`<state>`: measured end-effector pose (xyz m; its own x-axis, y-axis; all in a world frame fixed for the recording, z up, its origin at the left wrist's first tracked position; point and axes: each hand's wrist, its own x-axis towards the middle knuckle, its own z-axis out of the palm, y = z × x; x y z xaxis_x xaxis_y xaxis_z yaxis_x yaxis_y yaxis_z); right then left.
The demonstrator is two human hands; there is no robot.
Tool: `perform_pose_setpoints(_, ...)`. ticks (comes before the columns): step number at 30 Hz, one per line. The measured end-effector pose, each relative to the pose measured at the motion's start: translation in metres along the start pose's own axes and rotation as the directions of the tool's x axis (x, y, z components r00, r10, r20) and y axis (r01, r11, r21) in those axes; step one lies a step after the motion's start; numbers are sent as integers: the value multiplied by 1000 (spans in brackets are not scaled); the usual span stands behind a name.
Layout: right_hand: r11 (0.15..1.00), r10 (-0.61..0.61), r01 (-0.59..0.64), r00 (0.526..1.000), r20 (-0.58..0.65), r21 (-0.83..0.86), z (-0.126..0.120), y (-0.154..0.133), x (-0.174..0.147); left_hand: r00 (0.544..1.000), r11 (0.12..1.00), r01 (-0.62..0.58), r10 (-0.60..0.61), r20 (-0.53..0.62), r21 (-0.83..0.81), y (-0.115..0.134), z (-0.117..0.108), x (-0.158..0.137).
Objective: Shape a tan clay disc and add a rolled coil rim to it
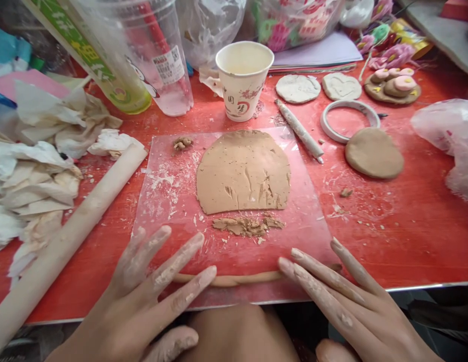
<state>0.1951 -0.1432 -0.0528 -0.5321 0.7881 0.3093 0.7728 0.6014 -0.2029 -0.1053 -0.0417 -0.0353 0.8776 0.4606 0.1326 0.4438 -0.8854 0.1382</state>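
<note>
A thin clay coil [241, 278] lies along the near edge of a clear plastic sheet [164, 188]. My left hand [143, 296], fingers spread, rests over the coil's left part. Over its right end lies my right hand [351, 296], fingers also stretched out. Both hands are smeared with clay, and the fingers hide parts of the coil. Beyond it sit a strip of clay scraps [249, 226] and a flat clay slab [243, 171] with a straight-cut near edge and several cracks. A small clay crumb [183, 144] is at the sheet's far left.
A long roller [71, 234] and crumpled tissues [37, 176] are on the left. A paper cup [243, 83], a plastic cup [168, 65] and a green-labelled cup [101, 60] stand behind. To the right are a clay-covered stick [299, 131], a tape roll [326, 123] and a clay disc [374, 153].
</note>
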Motion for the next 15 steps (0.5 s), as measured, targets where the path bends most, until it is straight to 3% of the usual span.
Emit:
perform_pose_setpoints(5,999,31,-32,999,-22,-44,2,-2,-11,1000,998,26,-26,11,61,0,2,-13)
perform_pose_setpoints(11,979,187,-192,979,-81,-66,4,-1,-9,977,983,175,-167,-131,49,-5,11,-15)
perform_pose_setpoints(15,961,269,-275,954,-134,-31,4,-1,-1,977,988,152,-145,-160,37,-2,9,-15)
